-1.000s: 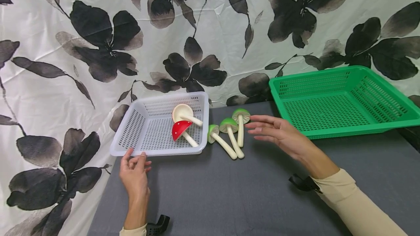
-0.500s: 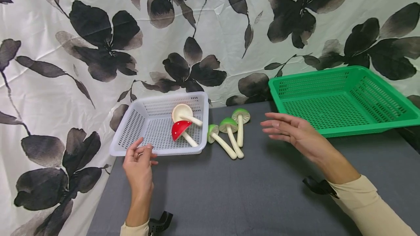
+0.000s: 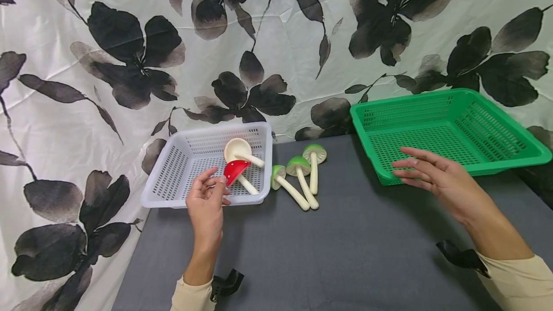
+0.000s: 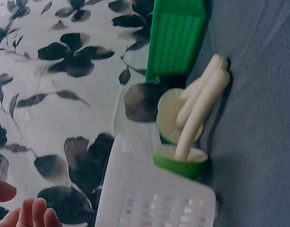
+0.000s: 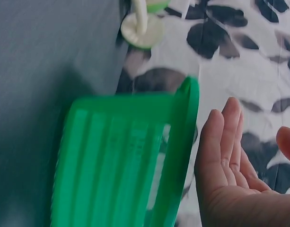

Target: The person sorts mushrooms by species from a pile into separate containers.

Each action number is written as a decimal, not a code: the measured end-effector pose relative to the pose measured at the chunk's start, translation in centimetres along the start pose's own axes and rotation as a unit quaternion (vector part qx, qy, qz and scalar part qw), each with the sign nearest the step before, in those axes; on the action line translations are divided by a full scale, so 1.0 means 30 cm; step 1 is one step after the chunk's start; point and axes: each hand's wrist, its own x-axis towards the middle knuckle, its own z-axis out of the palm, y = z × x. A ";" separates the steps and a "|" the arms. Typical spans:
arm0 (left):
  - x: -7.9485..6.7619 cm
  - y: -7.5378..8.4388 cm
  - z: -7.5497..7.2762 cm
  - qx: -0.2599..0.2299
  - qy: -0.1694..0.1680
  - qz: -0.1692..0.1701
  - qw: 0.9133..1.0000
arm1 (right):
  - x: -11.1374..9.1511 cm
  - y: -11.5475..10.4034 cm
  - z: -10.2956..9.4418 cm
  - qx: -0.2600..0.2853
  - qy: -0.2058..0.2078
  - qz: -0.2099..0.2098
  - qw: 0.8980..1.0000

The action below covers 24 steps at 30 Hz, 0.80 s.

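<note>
Over the front rim of the white basket point(image 3: 173, 200) hovers my left hand point(image 3: 207, 210), its fingers loosely bent and holding nothing. The basket contains a red-capped toy mushroom point(image 3: 235, 172) with white dots, close to my left fingertips, and another toy mushroom point(image 3: 237, 149) showing its cream underside. Several green-capped toy mushrooms point(image 3: 298, 166) lie on the table right of that basket. My right hand point(image 3: 445, 184), fingers extended and holding nothing, is at the front of the green basket point(image 3: 371, 157). The right wrist view shows the thumb apart from the fingers point(image 5: 227, 137), beside the green rim.
A grey cloth point(image 3: 345, 253) covers the table. Behind it hangs a white curtain point(image 3: 302, 52) with a dark floral print. Both baskets stand near the curtain, white on the left and green on the right.
My left hand has moved right along the white basket's front, toward the red mushroom. My right hand has moved right, away from the green mushrooms to the green basket. The mushrooms and baskets stay put.
</note>
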 end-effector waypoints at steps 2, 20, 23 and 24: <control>-0.004 0.005 0.021 -0.003 -0.012 0.000 1.000 | -0.013 0.011 -0.038 0.021 0.008 -0.012 1.000; -0.103 0.006 0.177 0.039 -0.157 -0.016 0.987 | -0.093 0.089 -0.260 -0.056 0.257 0.007 0.965; -0.122 0.000 0.195 0.041 -0.180 -0.023 0.983 | -0.090 0.129 -0.301 -0.048 0.302 -0.004 0.952; -0.128 -0.003 0.200 0.041 -0.187 -0.026 0.981 | -0.089 0.153 -0.323 -0.040 0.312 -0.012 0.949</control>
